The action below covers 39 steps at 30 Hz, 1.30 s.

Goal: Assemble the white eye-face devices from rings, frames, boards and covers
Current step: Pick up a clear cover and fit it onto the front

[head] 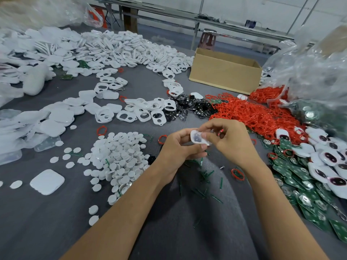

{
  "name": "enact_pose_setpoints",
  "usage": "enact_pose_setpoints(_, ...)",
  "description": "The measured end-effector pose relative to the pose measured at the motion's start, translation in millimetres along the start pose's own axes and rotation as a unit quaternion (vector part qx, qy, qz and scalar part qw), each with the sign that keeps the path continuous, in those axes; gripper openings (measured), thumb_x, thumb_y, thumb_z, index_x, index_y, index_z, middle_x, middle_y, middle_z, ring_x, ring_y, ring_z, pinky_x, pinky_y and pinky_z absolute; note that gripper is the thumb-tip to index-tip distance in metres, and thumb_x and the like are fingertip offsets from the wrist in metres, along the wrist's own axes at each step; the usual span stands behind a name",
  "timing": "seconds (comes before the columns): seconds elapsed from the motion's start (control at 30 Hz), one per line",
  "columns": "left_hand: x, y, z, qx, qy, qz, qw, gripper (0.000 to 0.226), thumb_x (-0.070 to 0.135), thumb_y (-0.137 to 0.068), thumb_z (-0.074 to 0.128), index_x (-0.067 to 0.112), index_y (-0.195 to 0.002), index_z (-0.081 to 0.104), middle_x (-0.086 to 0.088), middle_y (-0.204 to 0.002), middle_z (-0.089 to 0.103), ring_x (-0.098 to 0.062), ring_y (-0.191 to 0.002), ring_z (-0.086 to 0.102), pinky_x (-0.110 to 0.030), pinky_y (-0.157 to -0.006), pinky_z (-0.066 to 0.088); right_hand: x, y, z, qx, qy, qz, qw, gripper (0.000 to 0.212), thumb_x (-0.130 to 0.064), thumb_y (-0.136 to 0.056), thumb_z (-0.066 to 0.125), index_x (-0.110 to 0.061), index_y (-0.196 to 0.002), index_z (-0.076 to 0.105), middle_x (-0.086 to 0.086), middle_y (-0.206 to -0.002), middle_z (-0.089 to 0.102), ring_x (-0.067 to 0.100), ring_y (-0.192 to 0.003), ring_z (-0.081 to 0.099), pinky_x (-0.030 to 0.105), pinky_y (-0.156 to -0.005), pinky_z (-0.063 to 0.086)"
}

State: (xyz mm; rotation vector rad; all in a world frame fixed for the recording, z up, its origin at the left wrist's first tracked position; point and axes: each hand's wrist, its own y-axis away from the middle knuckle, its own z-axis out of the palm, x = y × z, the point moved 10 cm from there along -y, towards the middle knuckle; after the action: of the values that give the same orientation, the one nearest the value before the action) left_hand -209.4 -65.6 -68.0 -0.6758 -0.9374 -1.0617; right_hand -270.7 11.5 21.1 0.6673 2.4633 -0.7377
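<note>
Two hands are closed on one white part point(198, 138), held mid-air above the grey table point(56, 231), approx. centre of view. Left hand point(178, 149) grips it from the left/underside, fingers curled. Right hand point(231, 142) pinches its right end, thumb laid on the lower edge. Long axis of the part is seen running upper-left to lower-right, i.e. hand to hand; dark patches show on its upper face. A speck of red is noted at the right fingers, poss. a ring; not confirmed.

Key relation for next move (judged): most of what may be added next lies to the right. Red rings point(253, 117) are heaped just beyond the right hand, and green boards point(293, 177) lie right and nearer the body. The right hand is thus the nearer for both; the left is better used as holder. White frames point(142, 115) and white discs point(120, 156) lie fwd/left, nearer the left hand.

Containers: cardboard box point(225, 76) is set far right of centre, top open, contents not visible from this angle. Plastic bags point(309, 68) are heaped at far right; boards are seen through the lower one. Finished devices point(327, 156) are piled loose at right, not in any container.
</note>
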Motion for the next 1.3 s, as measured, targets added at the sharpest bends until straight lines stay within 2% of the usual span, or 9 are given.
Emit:
enact_pose_setpoints(0.1, 1, 1, -1, 0.002, 0.000, 0.002, 1.000, 0.037, -0.009, -0.080, 0.069, 0.004, -0.114, 0.064, -0.009, -0.103, 0.072, -0.018, -0.087, 0.070, -0.030, -0.076, 0.060, -3, -1, -3, 0.004, 0.034, -0.010, 0.999, 0.010, -0.013, -0.075, 0.078, -0.022, -0.077, 0.074, -0.016, -0.063, 0.058, 0.006, -0.060, 0.050, 0.011, -0.058, 0.033)
enact_pose_setpoints(0.23, 1, 1, -2, 0.008, -0.004, 0.001, 1.000, 0.036, -0.009, -0.080, 0.069, 0.003, -0.114, 0.063, -0.009, -0.105, 0.071, -0.017, -0.083, 0.071, -0.029, -0.075, 0.060, -8, -2, 0, -0.009, 0.083, -0.032, 0.996, 0.007, -0.016, -0.076, 0.079, -0.021, -0.076, 0.074, -0.004, -0.078, 0.064, 0.013, -0.069, 0.052, 0.029, -0.066, 0.040)
enact_pose_setpoints(0.43, 0, 2, -2, 0.015, -0.023, -0.002, 1.000, 0.039, -0.010, -0.081, 0.068, 0.000, -0.118, 0.061, -0.018, -0.115, 0.068, -0.021, -0.087, 0.067, -0.033, -0.079, 0.060, -8, -1, 7, -0.034, 0.110, -0.046, 0.992, 0.003, -0.015, -0.080, 0.073, -0.015, -0.080, 0.071, 0.002, -0.084, 0.061, 0.018, -0.075, 0.052, 0.042, -0.072, 0.045)
enact_pose_setpoints(0.57, 0, 2, -2, 0.011, -0.029, -0.004, 1.000, 0.040, -0.012, -0.081, 0.067, 0.000, -0.119, 0.061, -0.019, -0.117, 0.067, -0.022, -0.089, 0.067, -0.032, -0.079, 0.060, -10, 0, 8, -0.042, 0.114, -0.046, 0.992, 0.004, -0.018, -0.080, 0.072, -0.015, -0.080, 0.069, 0.001, -0.085, 0.060, 0.016, -0.076, 0.050, 0.040, -0.072, 0.045)
enact_pose_setpoints(0.77, -2, 2, 0, 0.003, -0.037, -0.006, 0.999, 0.040, -0.012, -0.080, 0.068, 0.000, -0.118, 0.061, -0.014, -0.109, 0.069, -0.017, -0.086, 0.067, -0.032, -0.081, 0.059, -9, 0, 2, -0.040, 0.097, -0.049, 0.993, 0.006, -0.018, -0.076, 0.074, -0.018, -0.072, 0.069, -0.002, -0.076, 0.058, 0.012, -0.068, 0.049, 0.034, -0.066, 0.042)
enact_pose_setpoints(0.97, -3, 1, -2, 0.010, -0.040, -0.011, 0.999, 0.040, -0.014, -0.078, 0.069, 0.002, -0.114, 0.064, -0.013, -0.104, 0.070, -0.019, -0.086, 0.068, -0.034, -0.082, 0.059, -8, 1, 7, -0.062, 0.105, -0.056, 0.991, 0.005, -0.017, -0.078, 0.075, -0.015, -0.076, 0.071, -0.005, -0.078, 0.056, 0.009, -0.069, 0.049, 0.027, -0.065, 0.037)
enact_pose_setpoints(1.17, -4, 1, -1, 0.003, -0.037, -0.009, 0.999, 0.037, -0.014, -0.077, 0.069, 0.006, -0.107, 0.067, -0.006, -0.094, 0.073, -0.017, -0.080, 0.070, -0.031, -0.076, 0.060, -9, 0, 8, -0.077, 0.101, -0.061, 0.990, 0.006, -0.015, -0.079, 0.075, -0.012, -0.077, 0.071, 0.000, -0.080, 0.061, 0.016, -0.070, 0.052, 0.031, -0.066, 0.041)
enact_pose_setpoints(1.3, -4, 1, 1, -0.005, -0.041, -0.007, 0.999, 0.037, -0.013, -0.076, 0.070, 0.006, -0.108, 0.067, -0.007, -0.095, 0.073, -0.016, -0.080, 0.070, -0.031, -0.076, 0.059, -7, 1, 8, -0.085, 0.095, -0.058, 0.990, 0.005, -0.015, -0.079, 0.075, -0.012, -0.078, 0.071, 0.000, -0.080, 0.062, 0.016, -0.070, 0.053, 0.028, -0.065, 0.038)
